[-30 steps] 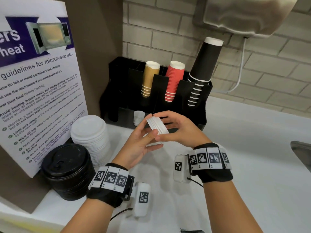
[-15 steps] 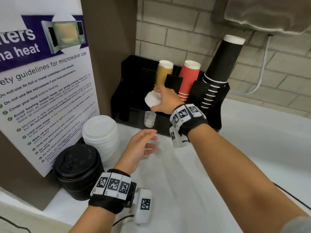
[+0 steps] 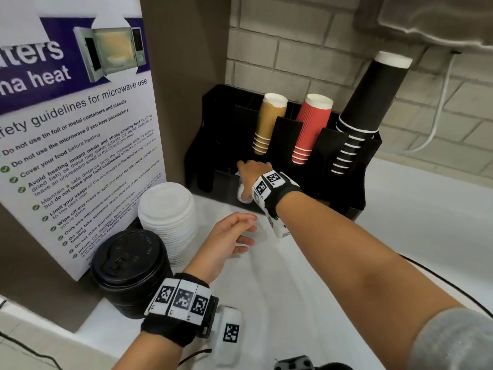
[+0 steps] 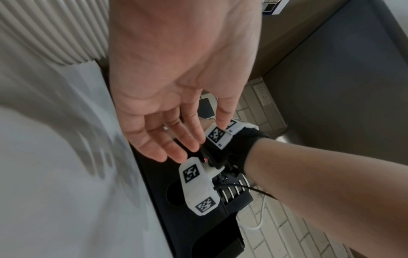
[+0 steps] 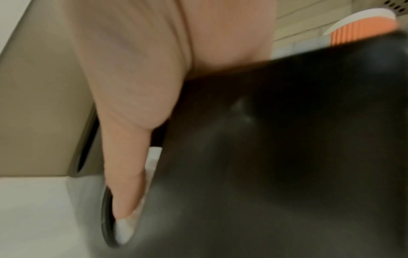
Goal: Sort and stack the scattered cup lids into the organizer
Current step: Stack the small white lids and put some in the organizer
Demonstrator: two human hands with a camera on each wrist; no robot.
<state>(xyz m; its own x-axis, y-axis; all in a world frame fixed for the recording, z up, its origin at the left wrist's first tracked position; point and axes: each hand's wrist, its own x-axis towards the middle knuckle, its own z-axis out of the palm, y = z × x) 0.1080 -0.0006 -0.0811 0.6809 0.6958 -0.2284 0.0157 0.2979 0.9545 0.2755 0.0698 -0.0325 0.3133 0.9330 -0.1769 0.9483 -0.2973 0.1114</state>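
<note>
Mostly hidden, small white lids point(image 3: 241, 189) — perhaps held — behind right hand point(image 3: 252, 173), organizer point(image 3: 344, 182)

right hand point(image 3: 252, 174) reaching forward, left hand point(image 3: 229, 237) relaxed

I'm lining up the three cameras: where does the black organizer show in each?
Head: organizer, upper centre against the brick wall.
Left wrist: lower centre, under the right hand's wristband.
Right wrist: blurred, fills the right side.
Shared landmark: red cups, also top right in the right wrist view.
</note>
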